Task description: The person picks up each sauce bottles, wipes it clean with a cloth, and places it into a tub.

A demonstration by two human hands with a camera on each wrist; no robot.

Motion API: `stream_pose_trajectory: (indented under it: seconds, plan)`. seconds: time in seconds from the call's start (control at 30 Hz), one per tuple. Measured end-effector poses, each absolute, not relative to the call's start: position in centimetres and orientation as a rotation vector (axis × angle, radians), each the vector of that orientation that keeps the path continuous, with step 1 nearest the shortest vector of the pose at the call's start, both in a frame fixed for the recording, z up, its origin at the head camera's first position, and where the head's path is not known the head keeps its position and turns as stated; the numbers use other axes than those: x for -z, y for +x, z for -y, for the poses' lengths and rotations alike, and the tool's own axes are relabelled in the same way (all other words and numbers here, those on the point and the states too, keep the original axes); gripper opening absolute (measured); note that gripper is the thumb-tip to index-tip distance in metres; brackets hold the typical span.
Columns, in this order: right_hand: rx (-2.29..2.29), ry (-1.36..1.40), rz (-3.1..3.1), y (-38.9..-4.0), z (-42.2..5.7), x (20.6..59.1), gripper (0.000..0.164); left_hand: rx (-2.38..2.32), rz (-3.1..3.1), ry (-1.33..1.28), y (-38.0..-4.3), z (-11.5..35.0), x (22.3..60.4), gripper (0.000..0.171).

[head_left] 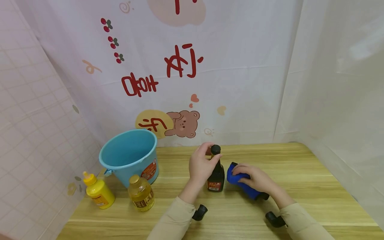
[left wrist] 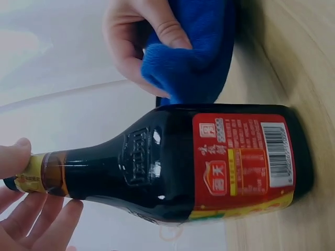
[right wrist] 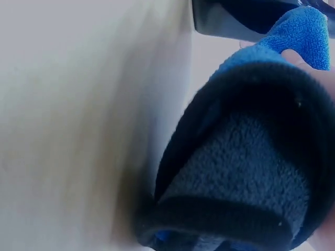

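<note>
Head view: your left hand (head_left: 201,166) holds the dark bottle (head_left: 216,175) at its neck, thumb on one side and fingers on the other, curled only as far as the neck's width allows. The bottle stands upright on the worktop (head_left: 315,200), roughly midway between the left and right edges and set in from the far edge. Its black cap is on.

Your right hand (head_left: 258,178) grips the blue cloth (head_left: 250,191) between thumb and bent fingers. The cloth is bunched at its upper end, just beside the bottle on the side toward the worktop's right edge. Its lower end carries a dark border. You cannot tell from these views whether cloth and bottle touch.

Left wrist view: note the red label with a barcode on the bottle body, and the gold band at the neck beneath your fingers. Right wrist view: the dark-bordered end of the cloth forms a loose fold.

Toward the worktop's left edge, locate three items: the blue bucket (head_left: 129,171), nearest the far left corner; the oil bottle (head_left: 141,196), in front of it; and the yellow squeeze bottle (head_left: 100,193), closest to the left edge.
</note>
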State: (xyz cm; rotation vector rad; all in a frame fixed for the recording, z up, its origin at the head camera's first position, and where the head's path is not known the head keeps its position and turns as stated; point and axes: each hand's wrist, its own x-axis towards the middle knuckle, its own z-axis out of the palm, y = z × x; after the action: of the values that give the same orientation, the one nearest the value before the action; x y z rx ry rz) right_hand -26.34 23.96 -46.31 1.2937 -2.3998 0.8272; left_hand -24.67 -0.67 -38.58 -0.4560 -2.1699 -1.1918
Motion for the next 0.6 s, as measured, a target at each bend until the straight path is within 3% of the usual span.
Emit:
stream_pose_trajectory:
  seconds: [0.6]
  plan:
    - [-1.012,1.160,2.250,-25.2,-23.4,43.9,0.043,1.385,2.433,-0.757,-25.8,2.5,37.0,0.035]
